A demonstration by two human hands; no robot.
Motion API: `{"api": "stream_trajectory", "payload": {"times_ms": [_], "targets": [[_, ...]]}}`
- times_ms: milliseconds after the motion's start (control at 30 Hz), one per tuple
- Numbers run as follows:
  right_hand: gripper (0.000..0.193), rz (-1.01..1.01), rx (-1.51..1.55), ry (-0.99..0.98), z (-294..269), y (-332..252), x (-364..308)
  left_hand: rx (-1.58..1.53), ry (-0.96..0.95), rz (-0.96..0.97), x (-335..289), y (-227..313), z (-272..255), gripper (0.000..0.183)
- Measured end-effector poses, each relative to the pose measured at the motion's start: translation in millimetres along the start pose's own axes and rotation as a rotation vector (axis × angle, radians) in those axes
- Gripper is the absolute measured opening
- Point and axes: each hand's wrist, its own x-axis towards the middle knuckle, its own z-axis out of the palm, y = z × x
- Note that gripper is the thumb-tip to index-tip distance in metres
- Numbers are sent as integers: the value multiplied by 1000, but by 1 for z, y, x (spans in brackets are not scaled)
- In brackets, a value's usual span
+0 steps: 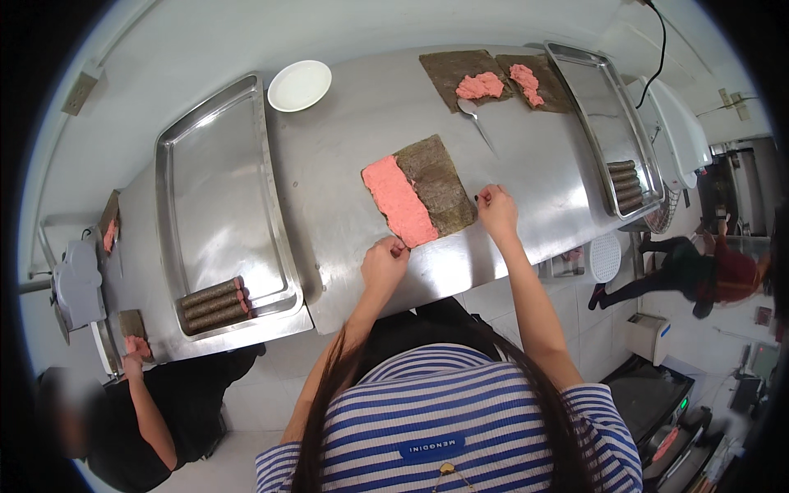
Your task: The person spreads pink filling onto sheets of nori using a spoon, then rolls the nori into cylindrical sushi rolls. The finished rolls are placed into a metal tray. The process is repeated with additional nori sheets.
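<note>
Touching the seaweed sheet (pixel 436 185), left grip (pixel 385 264) curls nearly closed, hold unclear; right grip (pixel 498 212) bunched, seemingly empty, alongside.

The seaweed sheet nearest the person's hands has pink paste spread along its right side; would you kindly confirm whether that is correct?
Not quite: the pink paste is spread along the left side of that seaweed sheet, as the head view shows.

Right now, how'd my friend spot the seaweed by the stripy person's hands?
On the big steel table, look near the person's left hand and right hand. A dark seaweed sheet lies there. Unlike the lumps on the two far sheets, its pink paste is spread flat along its left side.
</note>
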Motion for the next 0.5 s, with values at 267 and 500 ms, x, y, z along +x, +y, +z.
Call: {"api": "stream_trajectory", "payload": {"times_ms": [267, 500], "targets": [[27, -496, -28, -102, 7, -81, -92, -594, -90, 104, 7, -20, 10, 11], [16, -504, 22, 49, 32, -93, -102, -662, -146, 71, 13, -28, 10, 11]]}}
